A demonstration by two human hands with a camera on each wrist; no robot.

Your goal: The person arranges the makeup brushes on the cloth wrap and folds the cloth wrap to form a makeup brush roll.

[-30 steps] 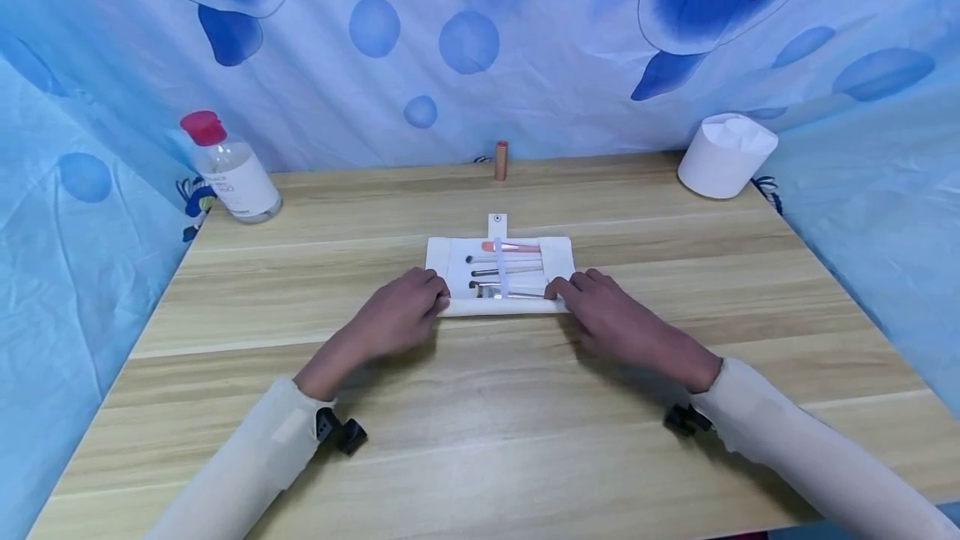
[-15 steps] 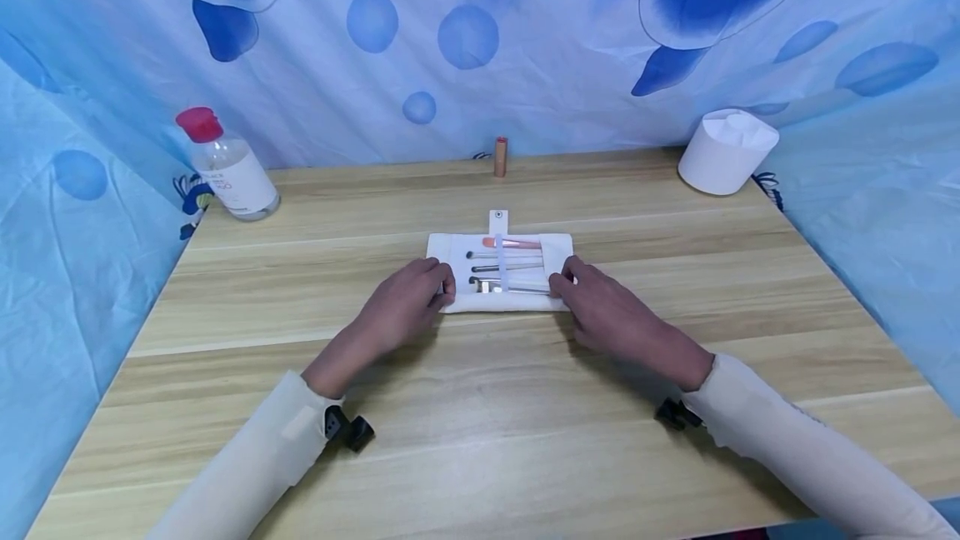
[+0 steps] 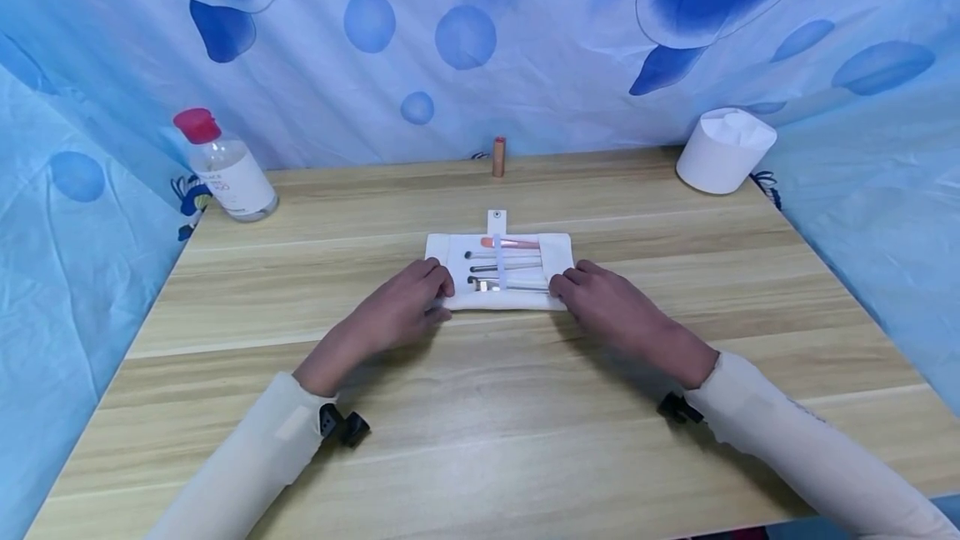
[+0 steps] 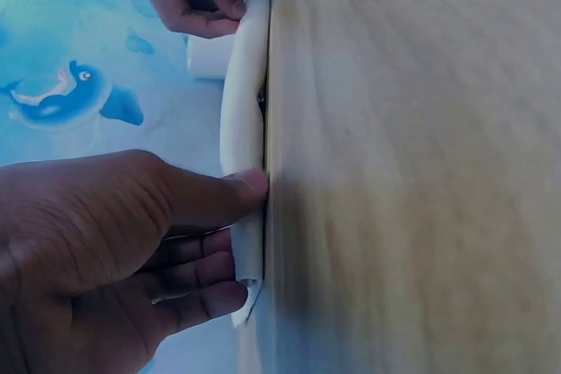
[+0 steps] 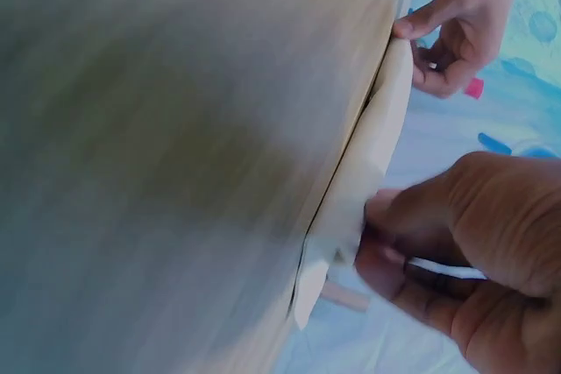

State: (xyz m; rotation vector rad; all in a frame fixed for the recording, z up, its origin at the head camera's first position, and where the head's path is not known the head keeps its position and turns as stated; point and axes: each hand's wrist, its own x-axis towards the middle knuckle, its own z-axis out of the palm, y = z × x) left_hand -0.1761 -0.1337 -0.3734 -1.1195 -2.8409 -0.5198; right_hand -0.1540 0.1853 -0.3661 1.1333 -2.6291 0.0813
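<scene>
A white makeup brush roll (image 3: pixel 557 252) lies spread on the wooden table, its near edge turned up into a thick fold. Several makeup brushes (image 3: pixel 517 243) lie crosswise in it under a pale strap (image 3: pixel 500 263); a snap tab (image 3: pixel 497 222) sticks out at the far side. My left hand (image 3: pixel 401 302) pinches the left end of the fold, thumb on the near side and fingers behind, as the left wrist view shows. At the right end, my right hand (image 3: pixel 618 315) pinches the fold (image 5: pixel 372 137) between thumb and fingertips. Both palms are hidden in the head view.
Behind the roll stands a small copper-coloured tube (image 3: pixel 498 157). A clear bottle with a red cap (image 3: pixel 234 177) is at the back left corner, and a white paper roll (image 3: pixel 723 152) at the back right. Blue dolphin-print curtain (image 3: pixel 465 107) borders the table (image 3: pixel 480 440).
Both hands stay at the two ends of the fold while their fingers shift grip slightly. The left thumb now shows below the near edge. The roll's position looks nearly the same.
</scene>
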